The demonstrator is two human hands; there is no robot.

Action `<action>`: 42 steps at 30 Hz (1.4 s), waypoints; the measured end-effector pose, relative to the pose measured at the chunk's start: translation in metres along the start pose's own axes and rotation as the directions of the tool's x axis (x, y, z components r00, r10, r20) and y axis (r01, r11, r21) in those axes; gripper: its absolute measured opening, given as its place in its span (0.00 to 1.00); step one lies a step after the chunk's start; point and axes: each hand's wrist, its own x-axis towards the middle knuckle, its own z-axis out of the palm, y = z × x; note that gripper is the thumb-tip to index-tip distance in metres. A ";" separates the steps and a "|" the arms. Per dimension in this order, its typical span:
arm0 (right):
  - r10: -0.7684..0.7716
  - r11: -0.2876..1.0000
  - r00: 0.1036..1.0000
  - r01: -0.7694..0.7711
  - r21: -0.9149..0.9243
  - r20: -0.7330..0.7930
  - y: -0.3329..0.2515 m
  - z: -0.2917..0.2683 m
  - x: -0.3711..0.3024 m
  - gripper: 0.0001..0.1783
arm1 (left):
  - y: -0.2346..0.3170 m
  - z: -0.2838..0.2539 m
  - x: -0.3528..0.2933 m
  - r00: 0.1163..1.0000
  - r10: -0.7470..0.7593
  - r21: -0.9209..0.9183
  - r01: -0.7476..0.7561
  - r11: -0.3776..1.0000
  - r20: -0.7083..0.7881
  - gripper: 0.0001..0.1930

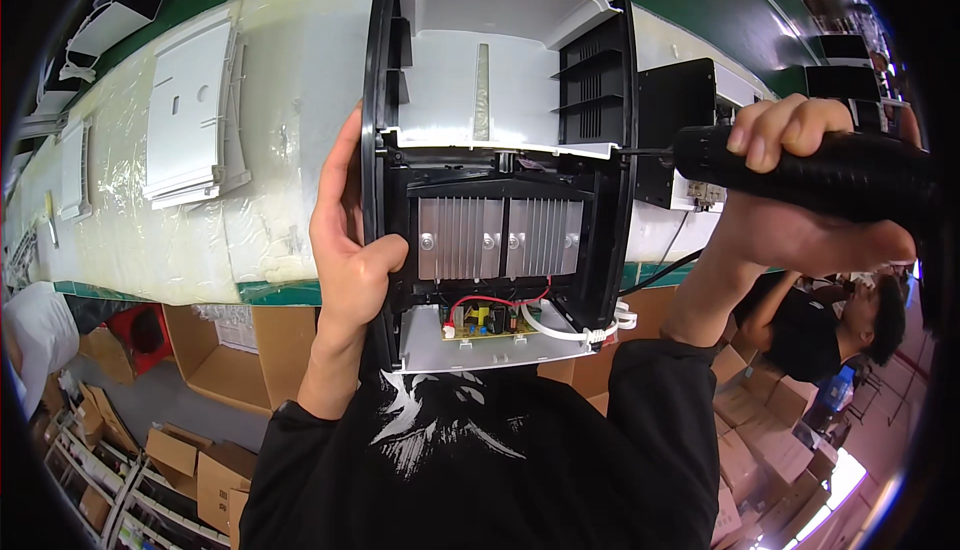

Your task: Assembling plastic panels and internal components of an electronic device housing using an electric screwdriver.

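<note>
An opened appliance housing with black side walls and white inner panels stands in front of me. My left hand grips its left wall, fingers behind and thumb bent over the edge. In my right hand is a black electric screwdriver, held level. Its thin bit points left and meets the housing's right wall near the white panel's corner; the screw, if any, is hidden. Finned metal heat sinks sit mid-housing. Below them are a circuit board, red wires and a white cable.
White plastic panels lie on the film-covered bench at left. A black box-shaped unit stands close on the right. Cardboard boxes are below the bench. Another person is at the lower right.
</note>
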 end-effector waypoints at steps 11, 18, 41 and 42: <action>-0.034 0.999 0.987 0.033 -0.005 -0.158 0.015 0.005 -0.018 0.54 | 0.000 -0.001 -0.002 1.000 -0.001 0.018 0.001 1.000 0.007 0.47; -0.008 0.999 1.000 0.008 -0.040 -0.002 0.012 0.002 -0.018 0.55 | -0.001 -0.001 -0.002 1.000 0.018 0.036 -0.018 0.999 0.001 0.47; 0.030 0.999 1.000 -0.030 0.037 0.001 0.025 -0.005 -0.024 0.54 | -0.002 0.001 -0.002 0.999 -0.002 0.084 0.005 0.996 -0.034 0.47; 0.036 0.999 0.999 -0.036 0.039 0.000 0.025 -0.003 -0.024 0.54 | -0.002 0.000 -0.002 0.999 0.003 0.093 0.000 0.996 -0.035 0.47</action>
